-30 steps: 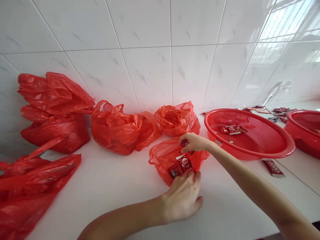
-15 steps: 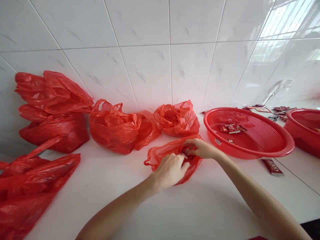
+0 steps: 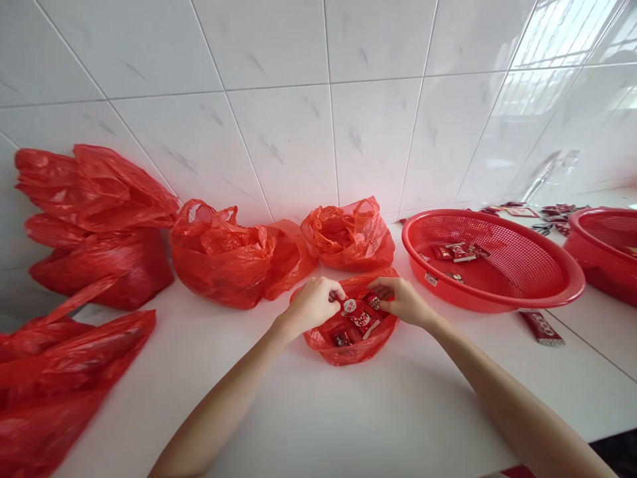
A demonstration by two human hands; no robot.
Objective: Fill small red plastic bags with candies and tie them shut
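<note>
A small red plastic bag point(image 3: 348, 345) lies open on the white counter point(image 3: 308, 411) in front of me. Inside it are several small red and white packets point(image 3: 359, 320). My left hand point(image 3: 312, 304) pinches the bag's left rim with closed fingers. My right hand point(image 3: 402, 300) pinches the right rim in the same way. The two hands hold the mouth of the bag apart.
Behind the small bag sit further red plastic bags point(image 3: 348, 234), point(image 3: 233, 255), point(image 3: 94, 226), with another flat at the left edge point(image 3: 54, 378). A red mesh basket point(image 3: 497, 292) holding a few packets stands right; a second basket point(image 3: 604, 245) is farther right. A loose packet point(image 3: 542, 328) lies nearby.
My left hand moved from the near side of the bag up to its left rim. The bag's mouth has been drawn wider, showing the packets inside. My right hand kept its hold.
</note>
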